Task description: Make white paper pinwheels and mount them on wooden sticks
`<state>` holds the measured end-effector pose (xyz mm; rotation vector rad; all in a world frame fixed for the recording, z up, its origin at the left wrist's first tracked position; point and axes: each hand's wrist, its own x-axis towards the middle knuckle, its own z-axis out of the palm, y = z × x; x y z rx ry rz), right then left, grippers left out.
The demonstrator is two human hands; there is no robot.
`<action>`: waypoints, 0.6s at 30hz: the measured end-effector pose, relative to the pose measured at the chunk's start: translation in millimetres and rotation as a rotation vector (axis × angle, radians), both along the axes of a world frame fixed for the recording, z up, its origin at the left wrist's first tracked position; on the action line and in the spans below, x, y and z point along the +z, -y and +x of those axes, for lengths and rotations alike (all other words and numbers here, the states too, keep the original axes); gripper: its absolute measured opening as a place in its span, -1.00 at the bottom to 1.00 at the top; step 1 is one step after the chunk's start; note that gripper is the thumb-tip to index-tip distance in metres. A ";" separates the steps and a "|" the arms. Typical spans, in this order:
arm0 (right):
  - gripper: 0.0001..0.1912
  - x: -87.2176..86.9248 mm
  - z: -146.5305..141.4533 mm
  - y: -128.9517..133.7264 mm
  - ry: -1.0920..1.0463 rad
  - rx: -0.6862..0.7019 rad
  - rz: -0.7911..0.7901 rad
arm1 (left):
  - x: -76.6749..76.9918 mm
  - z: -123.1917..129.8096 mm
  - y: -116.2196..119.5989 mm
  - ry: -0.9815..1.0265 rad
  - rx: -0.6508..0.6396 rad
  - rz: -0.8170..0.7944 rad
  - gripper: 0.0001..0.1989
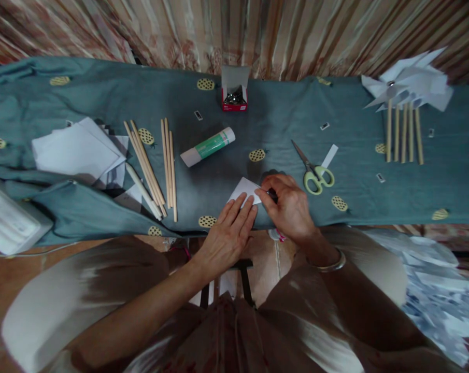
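Paper: from my distant seat I see one small white piece with a pointed far corner (pixel 242 188), near the close edge of a blue-green cloth with yellow pineapple prints (pixel 358 129).
Left hand: the left hand (pixel 227 235) lies palm down, its fingers extended, loosely spread and grasping nothing, the fingertips resting on the white piece.
Right hand: the right hand (pixel 290 207), a silver-toned bangle (pixel 337 263) at its wrist, has curled fingers gripping a small dark object (pixel 272 195) by the paper's right corner; I cannot tell what it is. The thumb touches the paper.
Glue: beyond the left hand I make out a white cylindrical stick with a green label (pixel 209 146), lying aslant.
Scissors: a pair with light green handles and dark blades (pixel 310 167) lies right of the right hand, blades pointing away, just beside a narrow white strip (pixel 329 155).
Box: a red-and-white open carton (pixel 235 107) at the far edge holds shiny metal pieces (pixel 235 96).
Sticks: slim pale wooden rods (pixel 147 160) lie left of the glue, three of them (pixel 170 166) grouped apart.
Sheets: white paper sheets (pixel 76 150) overlap farther left.
Pinwheels: white paper pinwheels on wooden sticks (pixel 411 85) lie far right, their heads overlapping.
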<state>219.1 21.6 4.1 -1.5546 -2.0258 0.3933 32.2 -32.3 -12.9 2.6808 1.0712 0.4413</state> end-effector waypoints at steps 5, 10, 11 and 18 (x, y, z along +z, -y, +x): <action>-0.75 1.6 1.9 3.3 -0.014 0.009 0.008 | -1.2 0.2 0.5 -0.021 0.001 -0.024 -0.43; -0.70 -2.6 3.2 10.7 -0.047 -0.001 0.034 | -0.2 -0.3 0.8 -0.065 0.001 -0.029 -0.42; -0.70 -4.1 3.2 12.0 -0.050 -0.003 0.033 | 0.3 -0.2 0.7 -0.071 0.000 -0.029 -0.42; -0.70 -12.7 5.7 16.2 -0.042 0.024 0.071 | 1.2 0.1 -0.7 -0.083 -0.006 -0.017 -0.41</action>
